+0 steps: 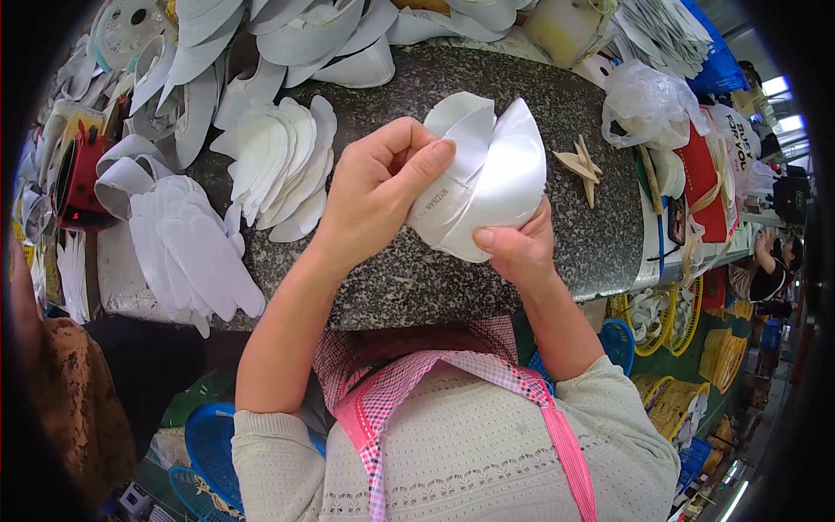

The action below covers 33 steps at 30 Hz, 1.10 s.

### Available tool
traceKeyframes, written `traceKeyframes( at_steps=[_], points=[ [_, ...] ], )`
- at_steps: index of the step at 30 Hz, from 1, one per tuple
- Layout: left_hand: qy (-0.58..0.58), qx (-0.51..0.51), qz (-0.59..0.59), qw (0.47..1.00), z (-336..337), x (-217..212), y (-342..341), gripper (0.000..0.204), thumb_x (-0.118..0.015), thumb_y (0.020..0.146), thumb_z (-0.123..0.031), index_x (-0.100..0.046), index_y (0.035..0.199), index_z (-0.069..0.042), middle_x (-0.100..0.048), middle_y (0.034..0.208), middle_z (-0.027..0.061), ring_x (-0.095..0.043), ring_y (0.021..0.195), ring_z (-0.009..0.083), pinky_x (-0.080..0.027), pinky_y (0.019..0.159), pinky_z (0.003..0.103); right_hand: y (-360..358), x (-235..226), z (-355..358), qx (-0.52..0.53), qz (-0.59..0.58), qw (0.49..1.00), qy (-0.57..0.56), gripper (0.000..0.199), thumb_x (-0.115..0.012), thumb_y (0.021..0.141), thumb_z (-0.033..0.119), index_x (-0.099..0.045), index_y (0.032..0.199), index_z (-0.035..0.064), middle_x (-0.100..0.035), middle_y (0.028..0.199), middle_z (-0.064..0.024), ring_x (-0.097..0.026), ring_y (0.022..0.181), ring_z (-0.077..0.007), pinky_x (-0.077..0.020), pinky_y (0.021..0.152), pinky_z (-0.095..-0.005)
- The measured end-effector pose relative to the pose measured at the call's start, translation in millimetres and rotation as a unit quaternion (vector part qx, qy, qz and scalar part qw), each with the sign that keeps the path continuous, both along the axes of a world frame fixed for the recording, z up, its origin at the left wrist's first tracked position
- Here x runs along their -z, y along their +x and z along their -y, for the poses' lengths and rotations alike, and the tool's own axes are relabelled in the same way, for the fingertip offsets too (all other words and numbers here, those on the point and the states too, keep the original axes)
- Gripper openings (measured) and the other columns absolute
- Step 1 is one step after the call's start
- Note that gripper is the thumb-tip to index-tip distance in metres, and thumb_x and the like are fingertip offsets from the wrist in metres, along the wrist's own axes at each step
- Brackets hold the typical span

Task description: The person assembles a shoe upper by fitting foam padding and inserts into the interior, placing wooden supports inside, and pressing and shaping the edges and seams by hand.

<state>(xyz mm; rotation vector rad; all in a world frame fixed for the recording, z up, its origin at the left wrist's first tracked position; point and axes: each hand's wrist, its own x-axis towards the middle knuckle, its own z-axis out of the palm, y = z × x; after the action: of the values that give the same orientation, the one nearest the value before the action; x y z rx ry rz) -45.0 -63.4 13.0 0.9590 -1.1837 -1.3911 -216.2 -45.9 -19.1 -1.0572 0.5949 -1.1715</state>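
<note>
Above the speckled stone tabletop [383, 291], both my hands hold a glossy white shoe upper [513, 170] with curved, overlapping sides. My left hand [378, 183] is closed on its left side, with thumb and fingers pinching the edge near the top. At the lower right edge, my right hand [522, 244] grips it with the thumb on the near face and the fingers hidden behind. A fanned stack of white sole-shaped pieces [283, 161] lies left of my left hand. Nearer the table's left edge is another pile of long white sole-shaped pieces [191, 252].
Many white shoe uppers [330, 39] are heaped along the back. Pale pointed slips [581, 165] lie to the right, near a clear plastic bag [648, 100]. A red device [83, 178] stands left. Yellow baskets [674, 400] are on the floor; another person's patterned sleeve [74, 400] shows left.
</note>
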Motion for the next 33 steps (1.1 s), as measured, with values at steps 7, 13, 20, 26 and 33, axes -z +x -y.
traceKeyframes(
  at_steps=[7,13,20,26,33],
  points=[
    [0.041,0.109,0.105,0.988,2.8,8.4,14.3,0.018,-0.062,0.086,-0.018,-0.055,0.077,-0.005,-0.051,0.066,-0.0052,-0.044,0.062,0.0006,-0.033,0.053,0.017,-3.6,5.3,1.4,0.012,0.037,0.998,0.051,0.038,-0.063,0.066,0.002,-0.057,0.103,-0.0032,-0.064,0.092,-0.0072,-0.061,0.082,-0.0128,-0.0495,0.075,-0.0283],
    [0.021,0.021,0.067,0.997,-3.3,4.5,-4.0,0.019,-0.062,0.086,-0.017,-0.055,0.075,-0.004,-0.049,0.061,-0.0069,-0.04,0.055,-0.0004,-0.028,0.048,0.017,-6.9,9.1,3.1,0.011,-0.003,1.0,0.026,0.041,-0.063,0.064,0.003,-0.056,0.105,-0.0039,-0.064,0.094,-0.0092,-0.062,0.083,-0.0151,-0.0496,0.075,-0.029],
    [-0.121,-0.154,0.04,0.98,-4.3,23.3,-19.0,0.014,-0.064,0.084,-0.008,-0.056,0.073,-0.003,-0.042,0.054,-0.008,-0.032,0.05,-0.0006,-0.024,0.044,0.018,3.9,8.9,3.9,0.02,0.119,0.992,0.041,0.052,-0.064,0.061,0.005,-0.053,0.11,-0.0047,-0.062,0.099,-0.013,-0.062,0.088,-0.0208,-0.0496,0.082,-0.0334],
    [-0.106,-0.136,0.017,0.985,-2.9,28.0,-23.1,0.013,-0.063,0.085,-0.007,-0.056,0.074,-0.003,-0.046,0.057,-0.0076,-0.035,0.051,-0.0014,-0.025,0.045,0.016,-0.6,15.8,7.8,-0.024,0.139,0.988,0.059,0.056,-0.065,0.059,0.007,-0.051,0.112,-0.0045,-0.061,0.1,-0.0139,-0.062,0.09,-0.0225,-0.0498,0.083,-0.0349],
    [-0.024,-0.023,0.017,0.999,1.9,23.6,-4.4,0.013,-0.069,0.078,-0.012,-0.062,0.082,-0.002,-0.054,0.061,-0.0038,-0.044,0.055,0.0016,-0.033,0.05,0.017,-7.3,16.1,3.0,-0.026,0.043,0.999,0.014,0.047,-0.065,0.061,0.003,-0.055,0.107,-0.0026,-0.062,0.095,-0.0085,-0.061,0.085,-0.015,-0.0488,0.075,-0.0288]
  ],
)
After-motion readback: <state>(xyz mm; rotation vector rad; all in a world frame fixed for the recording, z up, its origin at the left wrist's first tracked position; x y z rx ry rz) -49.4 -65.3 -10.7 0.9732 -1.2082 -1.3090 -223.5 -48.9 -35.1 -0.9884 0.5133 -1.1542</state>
